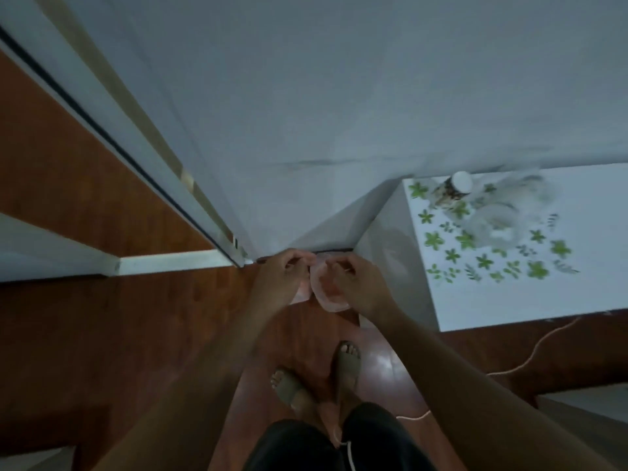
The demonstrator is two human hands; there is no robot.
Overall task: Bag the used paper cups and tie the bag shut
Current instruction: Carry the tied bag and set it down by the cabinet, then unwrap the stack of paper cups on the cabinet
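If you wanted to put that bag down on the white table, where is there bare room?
The table is bare along its right side and near edge, past the green flower pattern. Its far left corner is crowded: a white-capped jar and crumpled clear plastic. Both hands, left and right, hold the bag.

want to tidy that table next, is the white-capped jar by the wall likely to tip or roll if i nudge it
Probably tips easily: the jar looks tall, narrow and upright. Being round, it would likely roll once down. It stands near the far corner of the table, so perhaps off the edge.
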